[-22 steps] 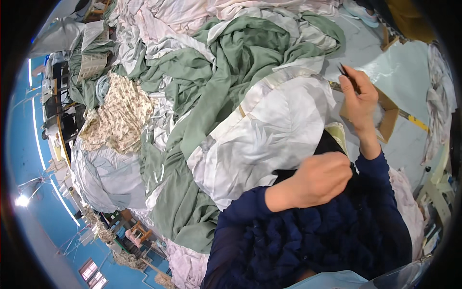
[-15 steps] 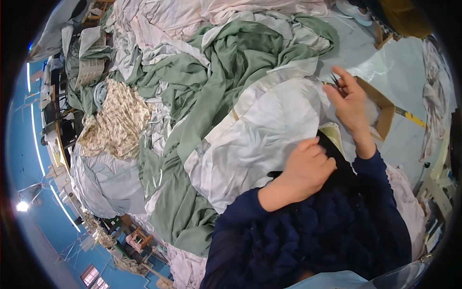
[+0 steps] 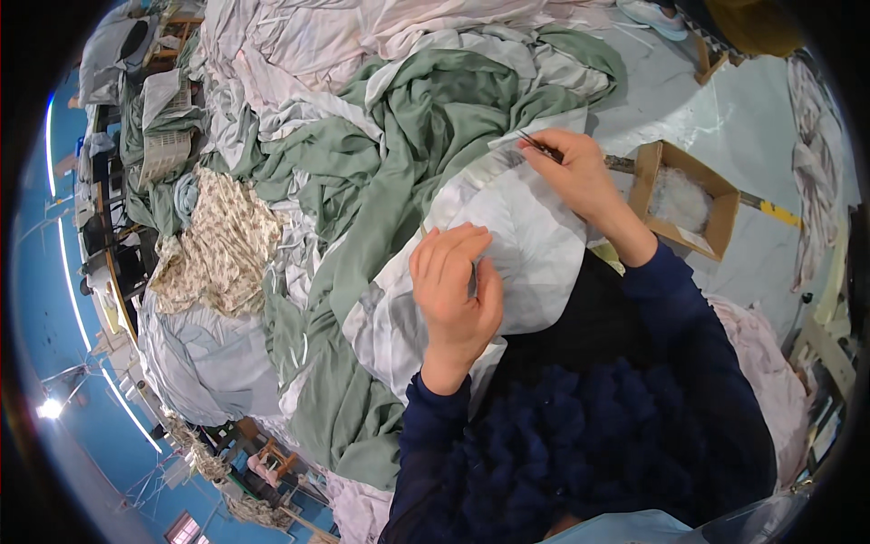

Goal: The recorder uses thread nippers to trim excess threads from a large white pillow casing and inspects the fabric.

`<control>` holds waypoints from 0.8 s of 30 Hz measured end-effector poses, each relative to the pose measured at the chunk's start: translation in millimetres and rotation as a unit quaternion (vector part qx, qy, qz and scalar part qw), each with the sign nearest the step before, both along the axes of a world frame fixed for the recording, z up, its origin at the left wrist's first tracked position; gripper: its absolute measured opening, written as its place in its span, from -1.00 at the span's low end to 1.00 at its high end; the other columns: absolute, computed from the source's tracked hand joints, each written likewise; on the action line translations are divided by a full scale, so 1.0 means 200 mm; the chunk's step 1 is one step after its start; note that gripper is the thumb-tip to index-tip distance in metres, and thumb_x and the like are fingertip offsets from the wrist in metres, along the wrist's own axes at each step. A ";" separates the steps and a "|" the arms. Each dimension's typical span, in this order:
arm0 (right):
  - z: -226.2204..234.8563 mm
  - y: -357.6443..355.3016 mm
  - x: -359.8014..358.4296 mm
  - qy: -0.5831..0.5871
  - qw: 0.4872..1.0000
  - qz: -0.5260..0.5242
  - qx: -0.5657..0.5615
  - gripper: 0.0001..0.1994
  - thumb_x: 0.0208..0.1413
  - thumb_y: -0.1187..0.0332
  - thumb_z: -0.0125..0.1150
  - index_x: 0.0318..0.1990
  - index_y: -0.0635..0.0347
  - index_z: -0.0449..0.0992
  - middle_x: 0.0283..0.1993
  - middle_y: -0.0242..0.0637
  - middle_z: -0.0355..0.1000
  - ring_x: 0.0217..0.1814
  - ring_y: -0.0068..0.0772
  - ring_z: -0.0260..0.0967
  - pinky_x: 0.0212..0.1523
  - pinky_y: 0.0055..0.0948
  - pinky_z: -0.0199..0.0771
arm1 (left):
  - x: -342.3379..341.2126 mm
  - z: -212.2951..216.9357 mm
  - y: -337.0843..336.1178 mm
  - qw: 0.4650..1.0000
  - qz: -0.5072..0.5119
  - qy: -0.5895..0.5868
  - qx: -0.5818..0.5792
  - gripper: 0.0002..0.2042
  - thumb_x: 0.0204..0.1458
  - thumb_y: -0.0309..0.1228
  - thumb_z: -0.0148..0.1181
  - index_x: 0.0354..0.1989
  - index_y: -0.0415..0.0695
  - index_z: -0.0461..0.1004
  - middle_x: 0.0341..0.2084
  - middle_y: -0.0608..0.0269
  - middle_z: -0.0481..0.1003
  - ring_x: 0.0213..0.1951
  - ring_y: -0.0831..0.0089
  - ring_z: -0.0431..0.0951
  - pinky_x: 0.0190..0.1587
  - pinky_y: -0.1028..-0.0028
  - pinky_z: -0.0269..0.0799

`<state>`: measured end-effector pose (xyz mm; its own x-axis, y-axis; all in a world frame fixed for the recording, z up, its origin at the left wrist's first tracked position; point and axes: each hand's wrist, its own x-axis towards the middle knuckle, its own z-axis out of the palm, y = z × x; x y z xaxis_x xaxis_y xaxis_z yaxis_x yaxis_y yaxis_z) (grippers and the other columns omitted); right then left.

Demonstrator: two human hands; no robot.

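Note:
A white cloth [image 3: 536, 263] lies spread over my lap and the pile's near edge. My left hand [image 3: 453, 295] is over its left part, fingers fairly straight and thumb apart, with no object visible in it. Whether its fingertips press the cloth I cannot tell. Farther off and to the right, my right hand [image 3: 575, 177] is closed around small dark thread snips [image 3: 536, 143], their points facing left over the cloth's far edge. Green fabric [image 3: 444, 100] lies in folds just beyond and to the left of the white cloth.
An open cardboard box [image 3: 719, 220] holding whitish fluff stands to the right on a pale surface, near a strip with a yellow end [image 3: 779, 214]. Pale pink fabric [image 3: 308, 45] is heaped at the back. Flowered cloth [image 3: 217, 240] lies at the left.
My left hand has moved left and away from my body, its fingers uncurling. My right hand has carried the snips left from near the box to above the white cloth.

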<state>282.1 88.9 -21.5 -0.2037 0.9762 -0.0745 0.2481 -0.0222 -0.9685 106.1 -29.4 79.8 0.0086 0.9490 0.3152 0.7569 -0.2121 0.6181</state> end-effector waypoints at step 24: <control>-0.15 0.00 -0.04 0.101 0.987 -0.058 -0.111 -0.78 0.13 0.34 0.27 -0.45 0.30 0.48 -0.60 -0.52 0.29 -0.53 -0.71 0.10 -0.53 -0.51 0.12 | -0.07 -0.17 0.13 0.997 0.047 0.029 -0.049 -0.66 -0.03 -0.48 0.31 -0.03 -0.22 0.49 0.01 0.07 0.50 0.08 0.05 0.44 0.15 0.19 0.28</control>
